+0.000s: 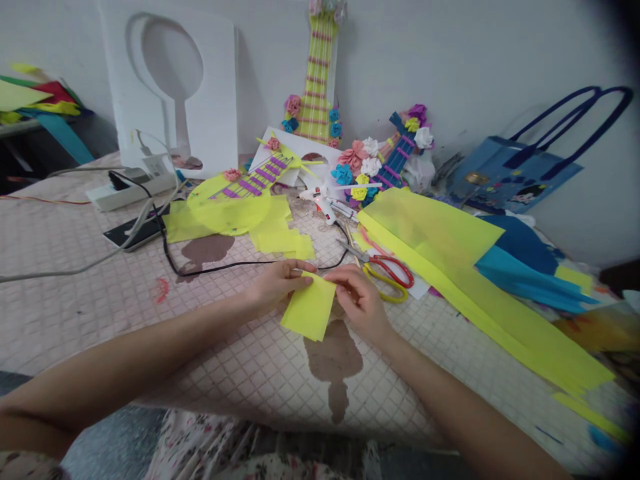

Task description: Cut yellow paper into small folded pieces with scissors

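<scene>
A small rectangle of yellow crepe-like paper (309, 308) hangs between my two hands above the quilted table cover. My left hand (281, 285) pinches its upper left edge, thumb on the near side. At the upper right corner, my right hand (359, 297) grips the same piece with bent fingers. Just beyond my right hand lie scissors (387, 268) with red and yellow handles. A white glue gun (320, 200) rests farther back, its black cord running left. More yellow paper pieces (280, 237) are spread to the left of it.
Long yellow sheets (440, 247) and blue paper (530, 273) cover the right side. Paper-flower guitars (317, 80) lean at the wall beside a white board with a cutout (220, 87). A power strip (125, 190), a phone (135, 230) and a blue bag (510, 173) also stand around.
</scene>
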`<state>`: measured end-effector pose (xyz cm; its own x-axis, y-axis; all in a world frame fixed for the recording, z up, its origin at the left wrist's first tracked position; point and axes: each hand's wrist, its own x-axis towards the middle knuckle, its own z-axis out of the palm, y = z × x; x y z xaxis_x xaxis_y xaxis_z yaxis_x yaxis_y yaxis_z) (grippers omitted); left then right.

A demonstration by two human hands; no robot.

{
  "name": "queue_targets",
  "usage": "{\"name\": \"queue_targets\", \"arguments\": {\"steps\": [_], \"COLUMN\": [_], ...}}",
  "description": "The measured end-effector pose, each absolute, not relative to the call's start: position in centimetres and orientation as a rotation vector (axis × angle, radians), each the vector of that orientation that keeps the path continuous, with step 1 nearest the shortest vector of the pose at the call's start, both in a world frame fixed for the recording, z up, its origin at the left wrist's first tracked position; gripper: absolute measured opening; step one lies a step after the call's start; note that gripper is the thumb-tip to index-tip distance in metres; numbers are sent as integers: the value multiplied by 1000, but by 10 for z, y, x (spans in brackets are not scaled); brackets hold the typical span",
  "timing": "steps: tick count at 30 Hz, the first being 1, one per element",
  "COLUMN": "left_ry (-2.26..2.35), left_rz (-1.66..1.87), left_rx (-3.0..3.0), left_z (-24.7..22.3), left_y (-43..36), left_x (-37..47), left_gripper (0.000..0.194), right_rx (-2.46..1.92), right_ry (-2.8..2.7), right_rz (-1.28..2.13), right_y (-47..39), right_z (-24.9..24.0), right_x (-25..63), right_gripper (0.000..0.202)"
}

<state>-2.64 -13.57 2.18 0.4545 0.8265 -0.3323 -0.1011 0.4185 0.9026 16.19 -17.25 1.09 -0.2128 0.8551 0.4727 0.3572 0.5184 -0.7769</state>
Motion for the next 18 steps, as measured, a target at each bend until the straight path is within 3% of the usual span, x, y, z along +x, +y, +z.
{"name": "queue_targets", "arguments": {"steps": [8, 18], "left_ry": [932, 939], "left_rz": [701, 675], "left_rx": [1046, 1001], "left_z": [24, 25], "left_y": [-137, -138], "left_x": [-26, -24], "left_gripper": [30, 27], "right_rx": [-1156, -1262], "right_ry": [-1578, -1522], "right_rz": [1013, 1079], "right_y": [-172, -170], "right_z": [9, 6], "right_x": [161, 161], "right_gripper": [20, 18]}}
